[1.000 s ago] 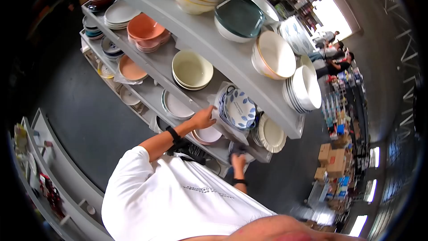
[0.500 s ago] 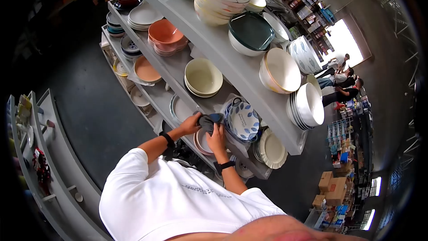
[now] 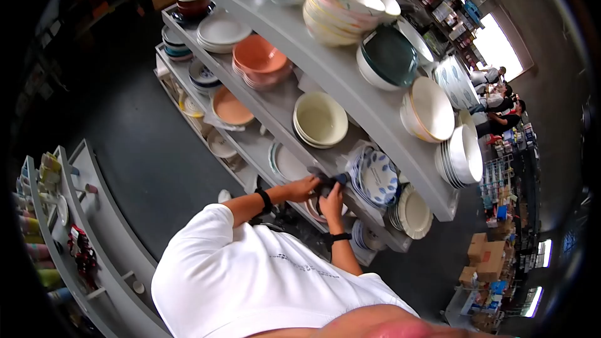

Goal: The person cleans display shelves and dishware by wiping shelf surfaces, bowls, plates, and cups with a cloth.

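My left hand [image 3: 303, 188] and my right hand [image 3: 331, 203] are close together at the edge of a middle shelf, both closed on a crumpled dark grey cloth [image 3: 325, 183] with a bluish part on its right. Whether it is a rag or a glove I cannot make out. Just right of the cloth stands a stack of white dishes with blue leaves [image 3: 379, 178]. Above the hands are nested cream bowls [image 3: 320, 119]. A white plate [image 3: 288, 163] lies on the shelf below, left of the hands.
The grey shelf unit [image 3: 275, 31] carries many stacked dishes, including orange bowls [image 3: 259, 56], a dark green dish [image 3: 391, 56] and white bowls [image 3: 464, 153] near its edge. Another shelf [image 3: 116, 225] curves along the left. Several people [image 3: 501, 112] and cardboard boxes [image 3: 490, 260] are at the right.
The view has shifted, so the shelves and dishes sit farther right and lower. Both hands still grip the cloth, which has turned and bunched differently between them.
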`<move>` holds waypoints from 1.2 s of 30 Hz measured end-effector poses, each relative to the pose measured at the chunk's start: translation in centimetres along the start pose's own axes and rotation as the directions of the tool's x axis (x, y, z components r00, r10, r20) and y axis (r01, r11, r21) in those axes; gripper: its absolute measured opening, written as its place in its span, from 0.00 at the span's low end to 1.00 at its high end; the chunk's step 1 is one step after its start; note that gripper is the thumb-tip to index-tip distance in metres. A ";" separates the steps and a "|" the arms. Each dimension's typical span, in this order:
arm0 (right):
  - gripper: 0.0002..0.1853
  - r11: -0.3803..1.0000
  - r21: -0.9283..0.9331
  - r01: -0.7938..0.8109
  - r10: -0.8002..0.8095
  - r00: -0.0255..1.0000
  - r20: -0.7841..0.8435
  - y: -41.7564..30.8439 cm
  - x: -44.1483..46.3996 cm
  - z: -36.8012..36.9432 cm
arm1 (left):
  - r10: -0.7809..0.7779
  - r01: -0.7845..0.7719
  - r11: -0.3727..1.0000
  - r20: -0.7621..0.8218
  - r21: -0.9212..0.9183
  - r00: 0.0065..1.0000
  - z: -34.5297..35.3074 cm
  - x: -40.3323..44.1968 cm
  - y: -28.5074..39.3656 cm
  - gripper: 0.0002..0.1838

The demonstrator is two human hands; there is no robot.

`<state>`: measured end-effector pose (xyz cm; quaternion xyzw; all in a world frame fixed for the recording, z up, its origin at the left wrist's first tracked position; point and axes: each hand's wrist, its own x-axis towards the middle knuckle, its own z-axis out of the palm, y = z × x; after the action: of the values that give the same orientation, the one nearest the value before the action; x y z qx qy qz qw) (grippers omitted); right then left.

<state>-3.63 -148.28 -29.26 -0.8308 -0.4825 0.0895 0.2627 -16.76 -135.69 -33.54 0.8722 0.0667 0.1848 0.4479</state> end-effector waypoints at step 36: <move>0.26 0.918 -0.228 0.325 -0.330 0.944 0.016 -25.6 14.9 15.5 | -0.399 0.315 0.880 0.192 0.357 0.897 -31.8 -11.2 -11.5 0.40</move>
<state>-21.43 -120.03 -27.43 -0.7639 -0.6185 -0.0211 0.1828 -38.65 -108.05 -28.87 0.9215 0.1969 -0.0307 0.3333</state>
